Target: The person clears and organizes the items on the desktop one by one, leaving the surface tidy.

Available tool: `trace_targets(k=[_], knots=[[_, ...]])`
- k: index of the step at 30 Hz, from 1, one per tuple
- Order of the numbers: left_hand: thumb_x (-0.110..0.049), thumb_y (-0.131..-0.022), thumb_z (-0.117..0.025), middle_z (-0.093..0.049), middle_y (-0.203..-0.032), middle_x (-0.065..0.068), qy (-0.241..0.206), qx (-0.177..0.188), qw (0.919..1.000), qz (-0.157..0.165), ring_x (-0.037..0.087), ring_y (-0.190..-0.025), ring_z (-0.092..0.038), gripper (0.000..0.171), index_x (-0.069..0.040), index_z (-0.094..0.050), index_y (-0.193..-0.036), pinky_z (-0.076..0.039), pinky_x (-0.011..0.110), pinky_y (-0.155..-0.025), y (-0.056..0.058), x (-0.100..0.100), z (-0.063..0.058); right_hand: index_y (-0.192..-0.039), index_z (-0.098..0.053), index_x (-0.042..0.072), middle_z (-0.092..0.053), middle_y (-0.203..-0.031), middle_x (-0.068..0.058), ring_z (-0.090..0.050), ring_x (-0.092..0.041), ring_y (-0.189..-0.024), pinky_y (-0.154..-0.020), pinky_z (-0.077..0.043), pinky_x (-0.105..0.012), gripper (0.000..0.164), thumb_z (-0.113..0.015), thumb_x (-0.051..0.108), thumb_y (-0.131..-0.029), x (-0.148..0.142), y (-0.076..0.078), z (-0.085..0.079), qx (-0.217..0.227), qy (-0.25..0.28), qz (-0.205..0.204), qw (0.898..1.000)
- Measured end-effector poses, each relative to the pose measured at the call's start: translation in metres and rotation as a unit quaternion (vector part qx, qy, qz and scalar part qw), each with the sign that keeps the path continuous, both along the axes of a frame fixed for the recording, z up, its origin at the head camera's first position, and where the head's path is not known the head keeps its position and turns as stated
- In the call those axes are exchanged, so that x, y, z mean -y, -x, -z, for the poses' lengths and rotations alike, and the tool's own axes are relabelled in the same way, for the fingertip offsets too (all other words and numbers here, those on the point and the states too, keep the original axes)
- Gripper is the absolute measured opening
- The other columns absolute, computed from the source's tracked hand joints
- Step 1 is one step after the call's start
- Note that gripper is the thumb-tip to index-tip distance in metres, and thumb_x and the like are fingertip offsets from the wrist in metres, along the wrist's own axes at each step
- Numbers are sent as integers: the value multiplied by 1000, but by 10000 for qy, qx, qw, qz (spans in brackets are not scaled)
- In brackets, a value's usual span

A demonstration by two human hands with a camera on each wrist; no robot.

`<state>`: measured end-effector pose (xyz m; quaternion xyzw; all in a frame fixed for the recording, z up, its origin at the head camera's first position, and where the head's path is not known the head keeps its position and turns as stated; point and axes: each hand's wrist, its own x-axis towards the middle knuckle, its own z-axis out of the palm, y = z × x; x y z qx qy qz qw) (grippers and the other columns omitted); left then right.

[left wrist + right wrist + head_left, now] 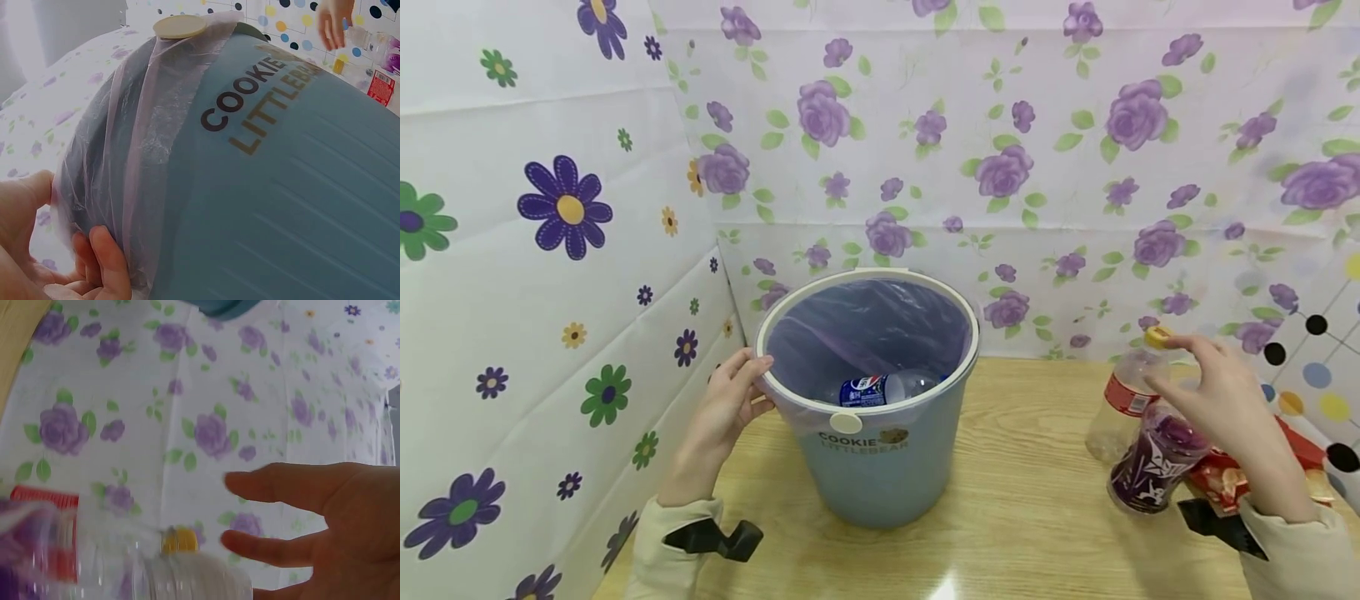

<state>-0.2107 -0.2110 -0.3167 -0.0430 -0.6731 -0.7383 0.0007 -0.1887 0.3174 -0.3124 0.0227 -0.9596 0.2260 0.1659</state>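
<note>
A blue trash bin (887, 467) lettered "COOKIE LITTLEBEAR" stands on the table, lined with a thin translucent bag (134, 119). My left hand (718, 417) grips the bin's left rim, thumb on top and fingers curled against the outside. Inside the bin lies a clear plastic bottle (868, 390) with a blue label. On the right, my right hand (1232, 408) hovers with thumb and fingers spread, holding nothing. Under it stand a clear bottle (1120, 417) with a red label and yellow cap (179, 539), and a purple-labelled plastic bottle (1153, 471). The index fingertip is right by the cap.
A red snack packet (1225, 479) lies behind the purple-labelled bottle, partly hidden by my right forearm. Flower-printed cloth (925, 167) hangs behind and along the left side. The wooden table (1022, 500) extends between the bin and the bottles.
</note>
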Motion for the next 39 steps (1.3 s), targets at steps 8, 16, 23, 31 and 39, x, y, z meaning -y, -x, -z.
trace_targets(k=[8,16,23,31,39], knots=[[-19,-97,-50,-55,-76,-8,-5,43,10000,61,4,-68,-56,7,-13,-50,-101,-51,22,-65,0,0,0,-128,-39,-14,-45,-121,-46,-51,-59,-95,-65,-47,-56,75,-67,43,-88,-29,-4,9,1162,-452,285,9918],[-19,-97,-50,-55,-78,-8,-88,29,9999,146,4,-70,-56,6,-14,-51,-99,-51,21,-66,0,0,0,-123,-44,-16,-58,-103,-39,-61,-45,-77,-57,-50,-47,76,-71,45,-85,-29,-8,13,856,-420,33,9954],[-19,-97,-49,-55,-77,-8,-107,0,9999,106,4,-69,-55,7,-13,-52,-100,-51,21,-65,-2,0,0,-128,-47,-9,-64,-90,-24,-60,-29,-66,-50,-40,-27,71,-71,44,-85,-14,-12,5,194,44,-59,9998],[-20,-97,-49,-56,-77,-8,-138,24,9999,66,4,-68,-55,9,-13,-52,-102,-50,21,-64,-2,-1,1,-131,-50,5,-64,-113,-21,-64,-5,-86,-55,-48,-28,62,-68,44,-87,-7,-17,-2,-309,986,347,9940],[-19,-97,-48,-56,-78,-7,-179,78,9998,44,4,-67,-56,10,-12,-51,-103,-50,20,-63,-1,-2,0,-130,-56,12,-45,-100,33,-45,27,-81,-50,-44,-12,52,-73,33,-85,-3,-24,-5,-1283,1983,759,9687]])
